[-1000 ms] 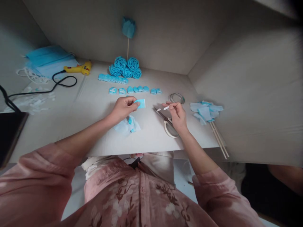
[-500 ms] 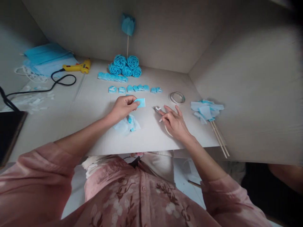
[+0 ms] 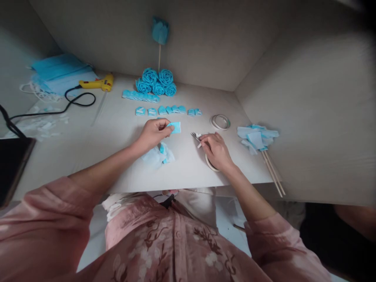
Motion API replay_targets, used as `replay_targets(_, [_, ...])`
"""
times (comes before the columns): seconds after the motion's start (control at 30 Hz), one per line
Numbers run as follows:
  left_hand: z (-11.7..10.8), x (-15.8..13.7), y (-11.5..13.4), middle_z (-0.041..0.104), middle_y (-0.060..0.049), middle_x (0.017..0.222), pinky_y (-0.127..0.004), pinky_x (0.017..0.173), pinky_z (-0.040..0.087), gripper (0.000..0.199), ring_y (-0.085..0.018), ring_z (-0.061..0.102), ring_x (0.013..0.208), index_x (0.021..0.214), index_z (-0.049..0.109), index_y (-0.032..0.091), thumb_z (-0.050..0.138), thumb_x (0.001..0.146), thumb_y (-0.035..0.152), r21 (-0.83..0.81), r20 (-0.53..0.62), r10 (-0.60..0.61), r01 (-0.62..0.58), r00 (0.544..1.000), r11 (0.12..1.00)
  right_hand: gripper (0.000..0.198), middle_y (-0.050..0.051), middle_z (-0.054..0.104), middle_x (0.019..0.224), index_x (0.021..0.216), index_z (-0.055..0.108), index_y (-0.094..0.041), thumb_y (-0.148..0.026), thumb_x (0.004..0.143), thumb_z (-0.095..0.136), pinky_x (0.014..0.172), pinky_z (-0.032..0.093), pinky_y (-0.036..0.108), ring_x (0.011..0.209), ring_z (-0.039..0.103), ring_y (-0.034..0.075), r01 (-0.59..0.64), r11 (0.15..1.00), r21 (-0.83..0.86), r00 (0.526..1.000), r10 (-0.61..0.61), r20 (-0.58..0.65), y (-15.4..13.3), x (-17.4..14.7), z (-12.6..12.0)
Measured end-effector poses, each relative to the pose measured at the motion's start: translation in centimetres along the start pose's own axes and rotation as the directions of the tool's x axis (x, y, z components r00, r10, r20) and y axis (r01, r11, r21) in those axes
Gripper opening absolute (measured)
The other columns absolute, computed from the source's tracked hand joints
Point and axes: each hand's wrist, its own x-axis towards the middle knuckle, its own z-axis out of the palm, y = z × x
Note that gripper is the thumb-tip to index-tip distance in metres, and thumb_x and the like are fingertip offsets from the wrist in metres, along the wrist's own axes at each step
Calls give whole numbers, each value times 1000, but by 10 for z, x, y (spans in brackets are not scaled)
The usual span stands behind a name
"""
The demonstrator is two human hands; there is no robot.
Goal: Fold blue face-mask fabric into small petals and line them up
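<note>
My left hand (image 3: 155, 131) pinches a small light-blue piece of mask fabric (image 3: 175, 127) with a white edge between thumb and fingers. To its right, my right hand (image 3: 216, 150) has its fingers curled around scissors (image 3: 195, 137), whose metal tips point left toward the fabric piece; their handles are hidden in the hand. White scraps show beside the blades. Below my right wrist lies a roll of tape (image 3: 212, 166), partly covered. A crumpled white and blue bundle of fabric (image 3: 160, 155) rests below my left hand.
Folded blue pieces (image 3: 174, 109) form a row behind my hands. Farther back are rolled blue roses (image 3: 158, 82) and a stemmed blue flower (image 3: 160, 32). A yellow glue gun (image 3: 101, 83) and masks (image 3: 63, 72) sit left; tape rolls (image 3: 221, 122) and stick flowers (image 3: 258, 137) sit right.
The fingers of my right hand, raised and spread before, have curled in around the scissors. The scissors shifted very slightly. My left hand keeps its place with the fabric piece.
</note>
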Motion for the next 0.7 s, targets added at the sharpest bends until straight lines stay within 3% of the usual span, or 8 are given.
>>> replay_targets(0.13, [0,-1,3,47,3,53,-22,52,33,28,-9,42,52,58,50,18,60,75,38,-1,-2,-1,1,1000,1000,17,6,69,89,85,57,-23,-31,94,47,92,44,46,89,61,25,-125,989,83,978,137,-159,3,-5,-2])
replay_targets(0.27, [0,-2,4,49,3,55,-23,52,32,29,-9,42,52,59,50,18,60,74,41,-2,9,-11,11,1000,1000,20,5,70,92,87,61,-24,-36,95,48,86,47,40,91,64,23,-182,953,243,894,264,-362,-17,-2,-19])
replay_targets(0.33, [1,-2,4,49,3,55,-23,52,31,30,-9,41,52,59,50,18,60,73,42,6,12,-15,15,1000,1000,19,4,70,90,89,62,-25,-37,95,49,85,47,39,90,64,22,-94,972,215,898,177,-404,-34,6,-26])
replay_targets(0.47, [0,-3,5,44,4,54,-23,51,29,30,-9,39,51,59,49,18,58,74,42,15,27,-2,2,1000,1000,18,3,69,82,88,63,-27,-34,97,48,83,47,41,82,62,22,162,987,10,889,-142,-436,-60,32,-27])
replay_targets(0.6, [0,-5,12,42,5,54,-22,52,29,30,-9,39,53,58,46,18,58,74,41,8,43,-1,0,999,1000,12,0,68,76,87,61,-27,-28,95,52,82,45,39,75,59,19,358,914,-190,795,-406,-451,-67,56,-14])
replay_targets(0.7, [1,-7,17,44,5,55,-22,51,29,29,-8,38,52,59,48,18,58,74,41,-10,57,-25,25,998,1000,12,-2,67,73,83,60,-28,-28,94,54,82,42,39,72,58,17,406,873,-270,745,-487,-456,-65,66,-5])
